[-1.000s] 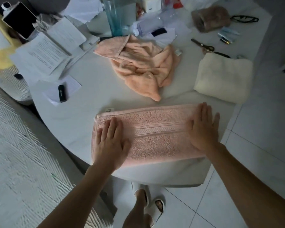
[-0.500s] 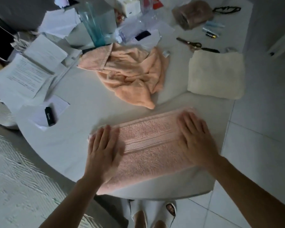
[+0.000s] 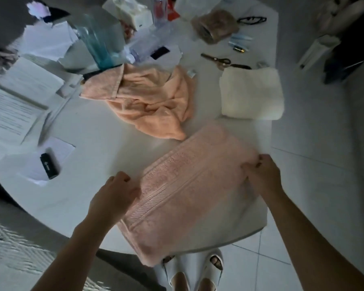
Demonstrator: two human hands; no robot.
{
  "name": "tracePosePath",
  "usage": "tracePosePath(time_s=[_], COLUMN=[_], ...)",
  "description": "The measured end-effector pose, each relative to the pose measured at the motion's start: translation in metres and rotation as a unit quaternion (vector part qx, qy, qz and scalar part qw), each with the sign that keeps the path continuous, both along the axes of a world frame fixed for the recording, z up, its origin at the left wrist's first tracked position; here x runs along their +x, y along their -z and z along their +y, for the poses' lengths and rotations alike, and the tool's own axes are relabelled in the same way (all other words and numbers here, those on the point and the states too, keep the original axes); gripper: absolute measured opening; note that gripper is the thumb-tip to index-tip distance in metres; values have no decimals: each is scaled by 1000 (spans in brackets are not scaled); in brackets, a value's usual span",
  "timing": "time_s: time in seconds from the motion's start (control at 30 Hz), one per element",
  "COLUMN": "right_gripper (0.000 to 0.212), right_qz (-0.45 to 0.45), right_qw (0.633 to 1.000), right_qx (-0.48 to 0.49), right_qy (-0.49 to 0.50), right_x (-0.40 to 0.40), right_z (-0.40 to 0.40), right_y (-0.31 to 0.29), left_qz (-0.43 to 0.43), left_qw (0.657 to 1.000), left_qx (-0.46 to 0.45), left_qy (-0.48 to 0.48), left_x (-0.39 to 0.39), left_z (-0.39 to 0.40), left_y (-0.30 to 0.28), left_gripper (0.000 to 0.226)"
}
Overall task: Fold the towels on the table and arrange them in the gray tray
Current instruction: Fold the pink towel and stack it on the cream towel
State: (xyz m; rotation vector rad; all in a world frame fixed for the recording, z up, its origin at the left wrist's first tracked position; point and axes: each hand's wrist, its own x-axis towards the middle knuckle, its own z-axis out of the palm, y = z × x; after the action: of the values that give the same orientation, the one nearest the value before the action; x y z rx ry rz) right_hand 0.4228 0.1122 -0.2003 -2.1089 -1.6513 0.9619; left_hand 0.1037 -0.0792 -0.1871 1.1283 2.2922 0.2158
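Pink terry, folded into a long band, lies slanted across the near edge of the white counter [image 3: 88, 148]: this pink towel [image 3: 189, 185] runs from lower left to upper right, and its lower end hangs over the counter's rim above the person's white slippers [image 3: 189, 267]. The left hand [image 3: 116, 192] has its fingers curled at the towel's left long edge; the blur makes it hard to say for sure, but it seems to grip that edge. The right hand [image 3: 263, 175] pinches the cloth at the upper right end, fingers bent over a small raised fold. Beyond the pink towel, a crumpled peach towel [image 3: 147, 101] sits unfolded near the counter's middle. To its right, apart from it, rests a folded cream towel [image 3: 250, 93]. Scissors [image 3: 216, 59] lie just behind the cream towel. Papers [image 3: 15, 106] crowd the left side, with a small black object [image 3: 48, 165] near them.
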Motion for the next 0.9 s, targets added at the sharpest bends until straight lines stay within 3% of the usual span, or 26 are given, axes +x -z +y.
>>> tracePosePath(time_s=[0.13, 0.23, 0.4, 0.47, 0.53, 0.6, 0.67, 0.7, 0.77, 0.83, 0.9], right_gripper=[36, 37, 36, 48, 77, 98, 104, 102, 79, 48, 37], right_qz=[61, 89, 104, 62, -23, -83, -94, -83, -38, 2, 31], right_qw=[995, 992, 970, 951, 924, 894, 881, 878, 873, 864, 862], right_qx=[60, 80, 116, 161, 178, 188, 202, 216, 257, 292, 275], right_qy=[45, -24, -185, -256, -338, -399, -418, -420, -414, -411, -424], right_x=[-9, -11, 21, 40, 53, 62, 65, 68, 75, 82, 90], right_z=[27, -17, -144, -182, -208, -226, -232, -229, -219, -214, -215], right_y=[1, -3, 9, 18, 27, 33, 32, 30, 21, 10, -4], left_qz=[-173, -201, -240, -270, -303, -434, -582, -629, -671, -640, -570], left_qw=[984, 979, 967, 957, 944, 876, 765, 724, 686, 708, 763], left_qx=[-32, -45, 6, 8, 17, 31, 41, 43, 56, 103, 166], left_qy=[-25, -7, -85, -103, -131, -210, -274, -282, -277, -280, -257], left_x=[44, 89, 112, 115, 119, 127, 135, 141, 151, 154, 151], left_z=[-24, -39, -55, -65, -77, -89, -105, -113, -124, -131, -136], left_y=[-7, -11, -10, -7, -4, -4, -3, -4, -8, -10, -19], left_gripper=[29, 24, 32, 42, 49, 55, 57, 56, 54, 57, 79])
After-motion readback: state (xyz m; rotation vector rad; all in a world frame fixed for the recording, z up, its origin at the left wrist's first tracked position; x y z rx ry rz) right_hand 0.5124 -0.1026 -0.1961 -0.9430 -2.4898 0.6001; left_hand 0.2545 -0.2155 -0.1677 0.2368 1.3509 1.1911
